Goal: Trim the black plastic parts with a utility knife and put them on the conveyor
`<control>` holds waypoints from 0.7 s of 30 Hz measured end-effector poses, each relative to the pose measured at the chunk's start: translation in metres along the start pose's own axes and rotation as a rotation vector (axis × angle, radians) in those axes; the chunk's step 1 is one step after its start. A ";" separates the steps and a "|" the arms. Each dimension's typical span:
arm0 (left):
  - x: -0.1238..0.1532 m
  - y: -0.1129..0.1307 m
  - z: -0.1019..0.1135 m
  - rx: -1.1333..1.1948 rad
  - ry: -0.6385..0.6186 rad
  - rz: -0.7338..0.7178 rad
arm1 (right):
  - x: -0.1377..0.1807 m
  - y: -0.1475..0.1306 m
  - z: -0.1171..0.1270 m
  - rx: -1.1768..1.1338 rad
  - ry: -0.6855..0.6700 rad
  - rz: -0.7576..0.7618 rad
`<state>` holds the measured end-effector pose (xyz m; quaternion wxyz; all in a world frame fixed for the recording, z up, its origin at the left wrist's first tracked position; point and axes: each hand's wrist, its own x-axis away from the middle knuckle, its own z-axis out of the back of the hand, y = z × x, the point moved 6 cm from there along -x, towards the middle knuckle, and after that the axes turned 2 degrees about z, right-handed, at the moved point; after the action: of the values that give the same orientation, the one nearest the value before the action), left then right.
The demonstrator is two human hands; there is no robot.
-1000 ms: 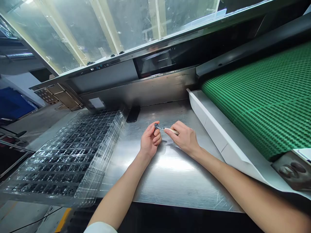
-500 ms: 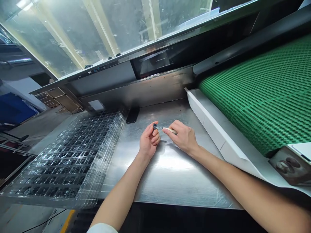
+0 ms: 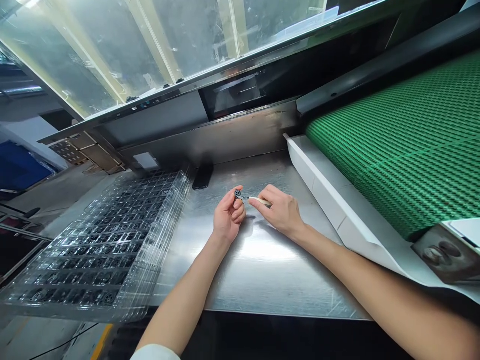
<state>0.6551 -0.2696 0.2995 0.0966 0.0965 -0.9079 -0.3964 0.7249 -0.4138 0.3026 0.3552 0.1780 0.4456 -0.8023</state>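
The small dark part (image 3: pixel 238 193) in the person's left hand (image 3: pixel 229 215) has turned: half a second ago it looked narrow and tilted, and now its round, spoked face shows more fully (finer detail is too small to read). The camera has shifted slightly too, so the pale-handled tool (image 3: pixel 260 201) and green belt (image 3: pixel 393 145) appear a little further left than a second ago.

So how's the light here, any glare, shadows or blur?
All head view: bright glare on the metal table; glints across the clear trays; soft shadows near the left hand and right hand; the right forearm looks blurred toward the lower-right corner.
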 end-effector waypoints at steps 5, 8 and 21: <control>-0.003 0.000 0.004 0.017 0.030 -0.025 | -0.004 -0.009 0.014 -0.121 0.063 -0.005; -0.004 -0.003 0.006 0.034 0.027 0.000 | -0.005 -0.016 0.018 -0.207 0.078 0.026; 0.005 -0.027 -0.011 -0.049 -0.250 0.104 | 0.000 0.000 -0.002 -0.245 0.084 -0.107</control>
<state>0.6557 -0.2971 0.2875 0.0052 -0.0033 -0.9066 -0.4219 0.7248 -0.4128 0.3013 0.3118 0.1428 0.5635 -0.7516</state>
